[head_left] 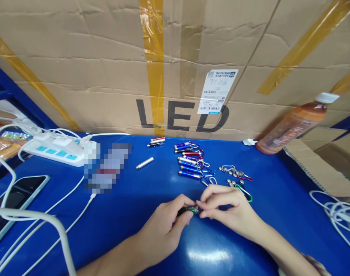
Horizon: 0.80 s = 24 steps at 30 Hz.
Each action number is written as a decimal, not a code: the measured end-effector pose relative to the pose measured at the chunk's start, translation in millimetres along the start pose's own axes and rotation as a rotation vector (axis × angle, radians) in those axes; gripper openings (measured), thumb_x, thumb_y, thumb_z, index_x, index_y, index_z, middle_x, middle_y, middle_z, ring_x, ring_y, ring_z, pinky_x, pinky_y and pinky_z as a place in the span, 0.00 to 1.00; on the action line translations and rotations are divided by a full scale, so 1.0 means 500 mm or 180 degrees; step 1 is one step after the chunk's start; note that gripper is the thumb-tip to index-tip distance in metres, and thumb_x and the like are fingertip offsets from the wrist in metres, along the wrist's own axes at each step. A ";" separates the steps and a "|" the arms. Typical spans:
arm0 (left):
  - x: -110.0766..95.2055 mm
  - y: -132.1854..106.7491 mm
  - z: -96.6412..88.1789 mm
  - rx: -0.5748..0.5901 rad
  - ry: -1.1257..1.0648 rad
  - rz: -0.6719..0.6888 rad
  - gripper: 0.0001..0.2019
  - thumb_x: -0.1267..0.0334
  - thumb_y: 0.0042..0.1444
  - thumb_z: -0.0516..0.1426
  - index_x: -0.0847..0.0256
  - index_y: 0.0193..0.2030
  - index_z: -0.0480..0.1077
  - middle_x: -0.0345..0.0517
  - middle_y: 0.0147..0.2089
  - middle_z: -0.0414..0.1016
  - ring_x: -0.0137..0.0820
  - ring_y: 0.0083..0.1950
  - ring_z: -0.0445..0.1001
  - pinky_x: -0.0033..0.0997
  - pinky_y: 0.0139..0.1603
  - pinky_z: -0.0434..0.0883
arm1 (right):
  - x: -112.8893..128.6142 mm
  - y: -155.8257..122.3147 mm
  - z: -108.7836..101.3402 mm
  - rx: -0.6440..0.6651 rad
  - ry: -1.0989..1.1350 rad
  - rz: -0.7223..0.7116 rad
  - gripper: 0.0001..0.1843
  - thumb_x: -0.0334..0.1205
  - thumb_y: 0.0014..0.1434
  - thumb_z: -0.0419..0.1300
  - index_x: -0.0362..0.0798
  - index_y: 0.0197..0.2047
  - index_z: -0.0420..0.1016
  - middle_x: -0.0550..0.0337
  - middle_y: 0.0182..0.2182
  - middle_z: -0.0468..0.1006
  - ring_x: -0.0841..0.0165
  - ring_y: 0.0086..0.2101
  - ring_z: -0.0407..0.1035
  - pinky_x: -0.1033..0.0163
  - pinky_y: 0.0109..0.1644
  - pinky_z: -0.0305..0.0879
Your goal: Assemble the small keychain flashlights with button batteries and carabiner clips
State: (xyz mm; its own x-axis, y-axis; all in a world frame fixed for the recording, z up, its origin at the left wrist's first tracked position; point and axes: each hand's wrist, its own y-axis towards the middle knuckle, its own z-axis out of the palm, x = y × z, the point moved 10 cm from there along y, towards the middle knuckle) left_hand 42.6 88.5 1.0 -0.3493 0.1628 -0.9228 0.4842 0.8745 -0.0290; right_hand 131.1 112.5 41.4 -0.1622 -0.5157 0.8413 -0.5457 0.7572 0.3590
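- Two bare hands come close together in the head view, above a glossy blue table [160, 186]. The left hand [166, 222] pinches a small green cylinder [189, 210] between thumb and fingers; the right hand [229, 201] pinches its right end with thumb and fingertips.
- The cylinder sits between the hands — touching both — its long axis running roughly side to side; the left hand covers more of it.
- Beyond them, slim shiny metallic tubes [190, 174] in blue, red, black and silver lie in a column, with looped clips.
- Just past the right hand: a green clip [251, 198] and smooth round silvery discs [231, 184].
- Behind: a creased, taped cardboard box [105, 76].
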 end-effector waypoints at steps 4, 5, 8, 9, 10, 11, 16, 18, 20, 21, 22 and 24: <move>0.002 -0.005 0.013 0.0103 0.0057 -0.0013 0.08 0.65 0.61 0.46 0.59 0.39 0.65 0.37 0.30 0.69 0.24 0.28 0.63 0.23 0.31 0.57 | 0.003 0.000 0.005 0.0136 0.0080 -0.0030 0.07 0.34 0.53 0.63 0.47 0.25 0.80 0.60 0.25 0.72 0.76 0.24 0.68 0.71 0.27 0.66; 0.004 -0.006 0.016 0.0128 0.0019 -0.0037 0.07 0.65 0.61 0.46 0.59 0.38 0.64 0.36 0.30 0.69 0.24 0.28 0.63 0.23 0.31 0.57 | 0.002 0.000 0.007 0.0160 0.0133 -0.0001 0.08 0.33 0.53 0.62 0.46 0.24 0.80 0.60 0.25 0.72 0.77 0.24 0.67 0.72 0.26 0.66; 0.008 -0.007 0.022 0.0128 -0.0061 -0.0053 0.07 0.66 0.61 0.46 0.59 0.37 0.63 0.35 0.31 0.70 0.23 0.29 0.64 0.22 0.31 0.57 | -0.005 -0.002 0.014 0.0177 0.0270 0.0085 0.10 0.33 0.54 0.62 0.45 0.23 0.79 0.60 0.24 0.71 0.77 0.23 0.66 0.73 0.25 0.64; 0.011 -0.007 0.023 0.0127 -0.0039 -0.0054 0.06 0.66 0.61 0.46 0.59 0.36 0.62 0.35 0.31 0.70 0.23 0.28 0.64 0.22 0.31 0.57 | -0.008 -0.002 0.015 0.0173 0.0301 0.0117 0.10 0.34 0.53 0.62 0.45 0.22 0.79 0.60 0.23 0.71 0.77 0.23 0.66 0.72 0.24 0.63; 0.013 -0.007 0.024 0.0123 0.0008 -0.0055 0.06 0.66 0.61 0.46 0.59 0.35 0.62 0.35 0.31 0.71 0.23 0.28 0.65 0.22 0.30 0.57 | -0.012 -0.003 0.017 0.0169 0.0333 0.0154 0.10 0.35 0.53 0.62 0.45 0.22 0.79 0.60 0.23 0.71 0.77 0.23 0.66 0.72 0.25 0.63; 0.015 -0.006 0.025 0.0119 0.0070 -0.0048 0.06 0.67 0.61 0.46 0.59 0.35 0.61 0.35 0.31 0.71 0.23 0.28 0.65 0.22 0.30 0.57 | -0.016 -0.004 0.019 0.0166 0.0373 0.0196 0.10 0.36 0.52 0.63 0.45 0.22 0.79 0.60 0.22 0.71 0.77 0.23 0.66 0.72 0.25 0.63; 0.010 -0.007 0.025 0.0042 0.0247 0.0161 0.05 0.69 0.60 0.47 0.59 0.34 0.60 0.37 0.35 0.73 0.25 0.35 0.71 0.21 0.33 0.61 | -0.028 -0.007 0.024 0.0088 0.0521 0.0354 0.11 0.41 0.48 0.66 0.44 0.19 0.77 0.61 0.21 0.71 0.76 0.23 0.66 0.72 0.25 0.63; 0.003 -0.010 0.020 -0.0055 0.0222 0.0284 0.05 0.70 0.59 0.47 0.58 0.33 0.60 0.37 0.36 0.74 0.25 0.37 0.72 0.20 0.36 0.63 | -0.025 -0.005 0.020 -0.0040 0.0479 0.0399 0.13 0.43 0.45 0.68 0.44 0.17 0.75 0.61 0.19 0.70 0.76 0.22 0.65 0.72 0.23 0.62; -0.004 -0.013 0.013 -0.0201 0.0238 0.0402 0.06 0.71 0.59 0.47 0.58 0.33 0.60 0.38 0.37 0.74 0.25 0.40 0.73 0.20 0.38 0.65 | -0.022 -0.004 0.016 -0.0171 0.0447 0.0455 0.15 0.44 0.42 0.69 0.44 0.15 0.73 0.62 0.18 0.70 0.76 0.21 0.64 0.71 0.23 0.61; -0.007 -0.014 0.008 -0.0284 0.0289 0.0456 0.06 0.71 0.59 0.48 0.58 0.33 0.61 0.39 0.37 0.74 0.26 0.41 0.74 0.20 0.39 0.65 | -0.021 -0.004 0.014 -0.0214 0.0437 0.0496 0.15 0.44 0.42 0.69 0.44 0.15 0.73 0.62 0.18 0.69 0.76 0.21 0.64 0.71 0.23 0.61; -0.011 -0.015 0.004 -0.0366 0.0370 0.0514 0.06 0.71 0.59 0.48 0.59 0.32 0.61 0.40 0.37 0.74 0.26 0.41 0.74 0.20 0.40 0.66 | -0.022 -0.004 0.014 -0.0241 0.0426 0.0546 0.16 0.45 0.42 0.69 0.43 0.15 0.72 0.62 0.18 0.69 0.76 0.21 0.64 0.71 0.24 0.61; -0.019 -0.015 -0.004 -0.0520 0.0575 0.0659 0.07 0.71 0.58 0.48 0.59 0.31 0.62 0.41 0.36 0.75 0.27 0.41 0.74 0.21 0.40 0.67 | -0.025 -0.005 0.014 -0.0269 0.0389 0.0627 0.17 0.46 0.42 0.69 0.43 0.15 0.71 0.63 0.18 0.69 0.77 0.20 0.63 0.71 0.23 0.59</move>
State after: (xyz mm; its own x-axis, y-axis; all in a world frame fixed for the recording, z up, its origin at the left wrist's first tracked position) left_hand 40.5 81.2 11.0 -0.4005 0.4107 -0.8191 0.4297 0.8737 0.2280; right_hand 128.7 114.2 27.1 -0.1552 -0.3064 0.9392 -0.4418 0.8719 0.2115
